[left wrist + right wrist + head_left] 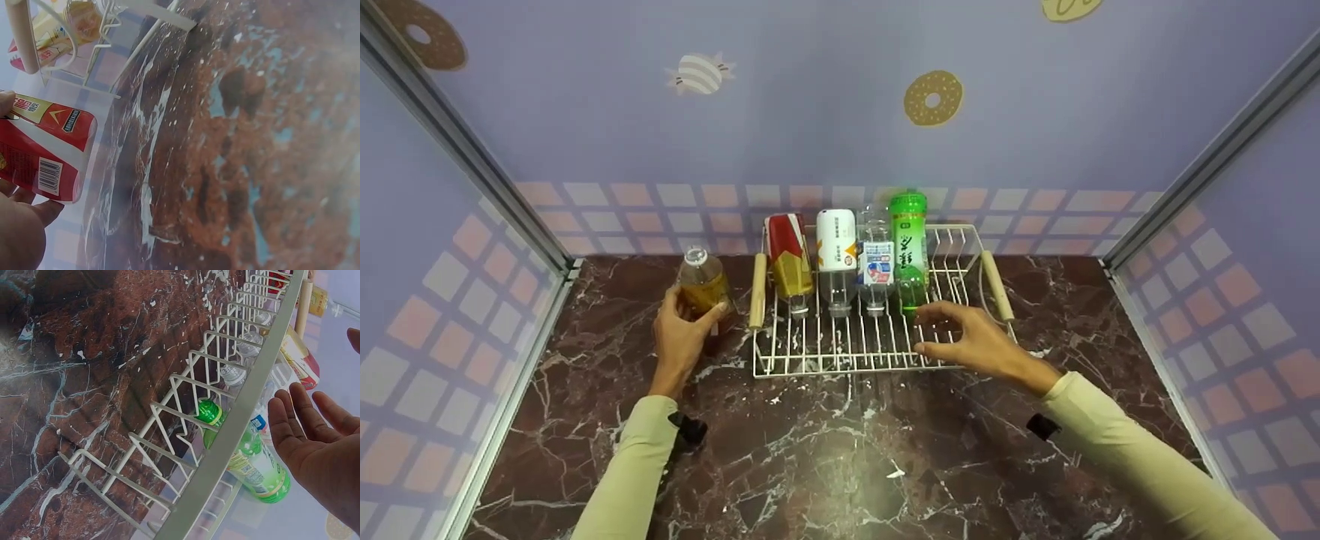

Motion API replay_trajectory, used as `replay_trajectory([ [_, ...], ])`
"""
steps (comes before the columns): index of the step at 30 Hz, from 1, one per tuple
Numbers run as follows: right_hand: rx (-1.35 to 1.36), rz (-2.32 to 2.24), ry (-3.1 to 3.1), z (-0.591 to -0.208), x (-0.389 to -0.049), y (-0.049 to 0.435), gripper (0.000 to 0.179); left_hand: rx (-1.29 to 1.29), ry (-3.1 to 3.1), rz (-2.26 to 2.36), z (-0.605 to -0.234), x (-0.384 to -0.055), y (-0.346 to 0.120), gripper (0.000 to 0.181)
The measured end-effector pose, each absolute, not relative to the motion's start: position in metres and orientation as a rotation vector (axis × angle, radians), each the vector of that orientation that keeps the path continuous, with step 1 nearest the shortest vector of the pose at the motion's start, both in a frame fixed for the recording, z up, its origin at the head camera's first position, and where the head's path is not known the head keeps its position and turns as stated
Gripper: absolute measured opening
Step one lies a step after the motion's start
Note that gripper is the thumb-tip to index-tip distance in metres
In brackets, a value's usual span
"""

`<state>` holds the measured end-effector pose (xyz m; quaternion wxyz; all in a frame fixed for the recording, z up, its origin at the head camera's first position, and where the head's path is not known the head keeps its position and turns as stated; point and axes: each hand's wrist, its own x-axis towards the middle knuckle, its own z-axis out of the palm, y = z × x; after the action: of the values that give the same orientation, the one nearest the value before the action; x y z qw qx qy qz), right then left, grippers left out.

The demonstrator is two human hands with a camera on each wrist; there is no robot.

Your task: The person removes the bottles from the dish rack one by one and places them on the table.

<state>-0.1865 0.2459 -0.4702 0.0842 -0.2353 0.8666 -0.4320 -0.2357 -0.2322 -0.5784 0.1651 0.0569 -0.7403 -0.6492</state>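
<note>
My left hand (679,337) grips a drink bottle (705,281) with a white cap, left of the wire rack (859,372). Yellow, red and white with a barcode, the label (42,152) shows in the left wrist view, fingers around it. Over the rack's front right part, my right hand (979,341) holds nothing, its fingers loosely bent. Closest to it lies a green bottle (910,232), cap toward me. Beside that, in the rack, lie a clear bottle with a blue and white label (877,262), a white-labelled bottle (837,240) and a red and yellow bottle (790,255).
Wooden handles stand at the rack's left side (758,291) and right side (997,285). The rack rests on a dark red marbled tabletop (840,465). A patterned back wall (810,112) rises behind it, with side walls at left and right.
</note>
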Motion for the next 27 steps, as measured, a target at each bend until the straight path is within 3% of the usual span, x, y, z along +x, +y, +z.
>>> replay_trajectory([
  [27,-0.612,-1.351,2.591,-0.474,-0.189,0.261,0.063,0.230,-2.141,-1.778,-0.593,-0.266,-0.238,0.075],
])
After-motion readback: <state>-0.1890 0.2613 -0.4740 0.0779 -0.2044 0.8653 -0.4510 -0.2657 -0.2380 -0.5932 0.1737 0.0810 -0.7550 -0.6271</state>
